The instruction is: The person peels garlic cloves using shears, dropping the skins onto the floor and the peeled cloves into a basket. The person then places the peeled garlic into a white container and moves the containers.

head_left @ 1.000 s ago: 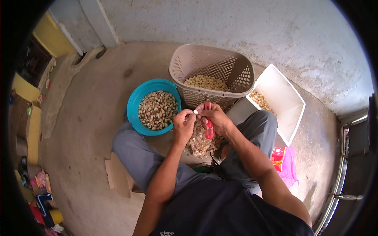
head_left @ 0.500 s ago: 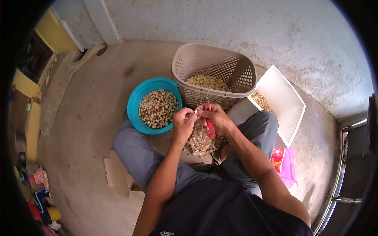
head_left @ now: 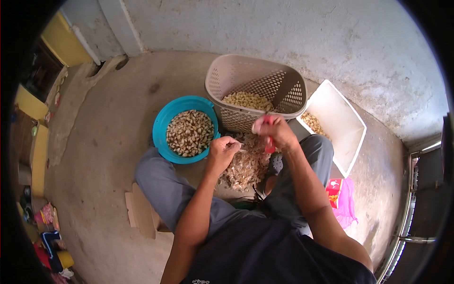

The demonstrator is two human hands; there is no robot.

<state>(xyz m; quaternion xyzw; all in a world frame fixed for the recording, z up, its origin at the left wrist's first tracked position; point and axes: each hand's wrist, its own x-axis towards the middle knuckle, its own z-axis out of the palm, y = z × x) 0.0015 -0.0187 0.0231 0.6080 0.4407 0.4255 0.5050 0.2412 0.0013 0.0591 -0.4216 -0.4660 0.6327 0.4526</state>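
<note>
My right hand is raised near the front wall of the beige basket, gripping a red-handled knife; something pale shows at its fingertips, blurred. My left hand stays lower, fingers pinched on a thin bit of garlic skin, over a heap of peelings on the floor between my knees. The basket holds peeled garlic cloves. A teal bowl at the left is full of unpeeled cloves.
A white tub with some cloves lies tilted at the right. A red packet and pink cloth lie by my right leg. Cardboard pieces sit under my left thigh. Walls close in behind; clutter lines the left edge.
My hands have parted: the right hand with the knife has swung up and right toward the basket, while the left stayed low over the peelings.
</note>
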